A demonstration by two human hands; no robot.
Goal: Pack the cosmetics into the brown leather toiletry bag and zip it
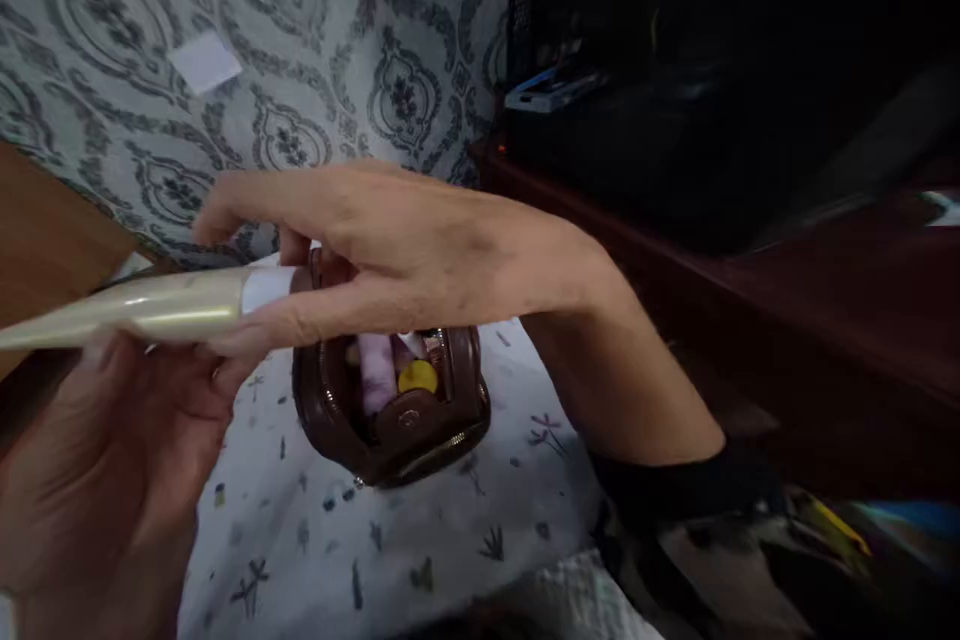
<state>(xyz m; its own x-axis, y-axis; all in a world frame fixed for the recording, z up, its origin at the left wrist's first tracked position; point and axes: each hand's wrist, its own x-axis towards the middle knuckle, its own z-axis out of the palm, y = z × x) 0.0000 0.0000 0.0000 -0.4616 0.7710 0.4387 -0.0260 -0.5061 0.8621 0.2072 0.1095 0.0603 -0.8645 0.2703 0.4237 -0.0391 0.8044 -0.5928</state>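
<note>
A pale gold squeeze tube with a white band near its cap end lies level at the left, its flat tip pointing left. From below, my left hand grips the tube's body, thumb and fingertips against it. My right hand reaches across from the right and pinches the cap end between thumb and fingers. Behind and under that hand stands an open brown bag with a zipper. Inside it show a lilac item and a round yellow thing; my right hand hides the bag's far part.
The bag stands on a white cloth with small printed plants. Behind is patterned wallpaper with a white switch plate. A dark reddish furniture edge and a large black screen-like surface take up the right side.
</note>
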